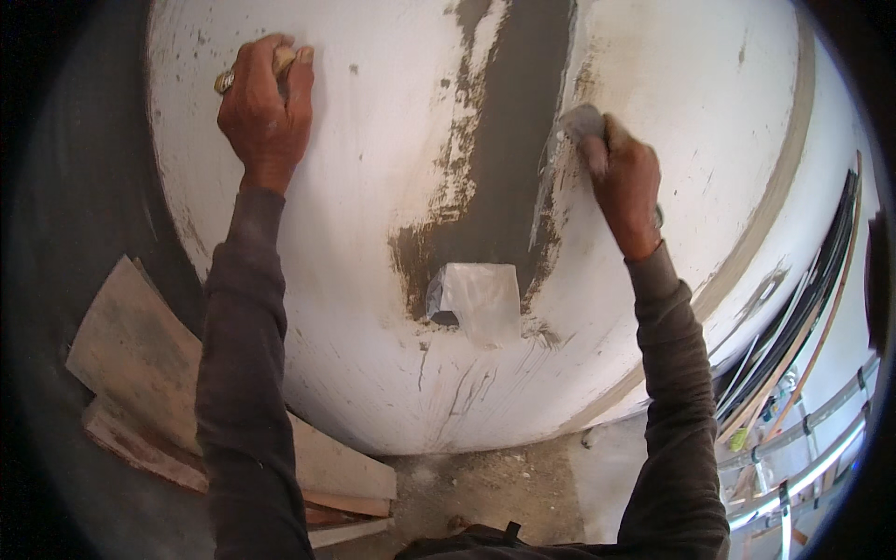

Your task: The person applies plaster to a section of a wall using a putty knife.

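Note:
A white plastered wall point(373, 187) fills the view, with a vertical strip of wet grey mortar point(513, 121) running down its middle. At the strip's foot sits a wall box covered with clear plastic point(478, 301). My right hand point(621, 182) grips a mortar-smeared tool, probably a small trowel point(565, 154), whose blade lies against the right edge of the grey strip. My left hand point(266, 98) rests high on the wall to the left, fingers curled around a small wooden-handled object point(280, 63) with a metal end.
Wooden boards point(140, 364) lean against the wall's base at the lower left. Dusty floor with rubble point(476, 481) lies below. A bundle of black cables and pipes point(793, 327) runs along the right side.

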The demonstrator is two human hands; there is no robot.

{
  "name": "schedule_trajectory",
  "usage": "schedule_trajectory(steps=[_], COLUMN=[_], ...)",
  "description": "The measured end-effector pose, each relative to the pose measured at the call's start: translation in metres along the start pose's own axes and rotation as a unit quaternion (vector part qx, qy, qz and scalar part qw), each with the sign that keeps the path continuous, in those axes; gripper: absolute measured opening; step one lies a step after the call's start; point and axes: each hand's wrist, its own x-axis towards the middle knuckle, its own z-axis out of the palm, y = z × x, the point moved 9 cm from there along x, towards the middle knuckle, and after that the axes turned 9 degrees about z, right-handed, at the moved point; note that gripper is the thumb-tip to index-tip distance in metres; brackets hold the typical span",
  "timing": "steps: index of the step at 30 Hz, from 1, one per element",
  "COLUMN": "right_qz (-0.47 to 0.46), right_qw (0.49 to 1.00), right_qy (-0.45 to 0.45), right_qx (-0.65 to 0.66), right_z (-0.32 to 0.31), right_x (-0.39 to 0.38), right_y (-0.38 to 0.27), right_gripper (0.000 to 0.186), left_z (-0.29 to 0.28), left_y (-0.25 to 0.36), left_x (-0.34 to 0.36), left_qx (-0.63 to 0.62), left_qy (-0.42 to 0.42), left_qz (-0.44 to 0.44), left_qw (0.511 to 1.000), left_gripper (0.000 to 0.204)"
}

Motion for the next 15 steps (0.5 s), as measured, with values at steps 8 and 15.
schedule_trajectory(steps=[8, 15], right_qz=[0.034, 0.146], right_qw=[0.981, 0.918], right_qy=[-0.136, -0.364], right_qx=[0.133, 0.064], right_z=[0.023, 0.058], right_x=[-0.13, -0.39], right_y=[0.031, 0.069], right_gripper=[0.024, 0.021], left_z=[0.001, 0.002], left_y=[-0.003, -0.003], left_x=[0.003, -0.001], left_qx=[0.0, -0.016], left_qy=[-0.026, -0.048], left_qz=[-0.024, -0.064], left_qw=[0.999, 0.997], left_gripper=[0.019, 0.019])
